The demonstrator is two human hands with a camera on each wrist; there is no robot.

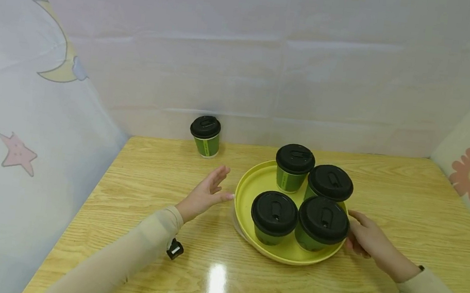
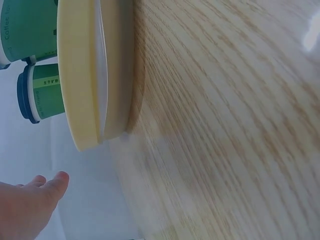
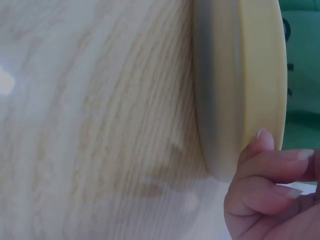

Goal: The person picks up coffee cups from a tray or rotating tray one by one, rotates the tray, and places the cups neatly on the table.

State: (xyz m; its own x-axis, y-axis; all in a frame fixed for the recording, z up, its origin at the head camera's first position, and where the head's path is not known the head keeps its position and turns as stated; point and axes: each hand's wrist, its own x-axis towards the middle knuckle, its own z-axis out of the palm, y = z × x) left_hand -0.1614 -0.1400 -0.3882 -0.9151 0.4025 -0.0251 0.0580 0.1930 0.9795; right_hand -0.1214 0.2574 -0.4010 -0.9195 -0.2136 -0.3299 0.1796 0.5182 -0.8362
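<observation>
A round yellow tray point(image 1: 253, 180) carries several lidded paper cups, including a green cup point(image 1: 274, 218) at the front left and another green cup point(image 1: 323, 226) at the front right. My left hand point(image 1: 206, 195) is beside the tray's left rim, its fingers spread and the thumb tip close to the rim. In the left wrist view, that hand point(image 2: 30, 207) holds nothing. At the tray's right edge, my right hand point(image 1: 370, 241) has bent fingers against the rim. The right wrist view shows those curled fingers point(image 3: 265, 165) at the yellow side wall.
One more green cup point(image 1: 207, 142) with a black lid stands alone at the table's back left. A pale layer point(image 1: 239, 225) shows below the tray's left side. The wooden table point(image 1: 151, 253) meets hanging cloth point(image 1: 227, 67) at the back and sides.
</observation>
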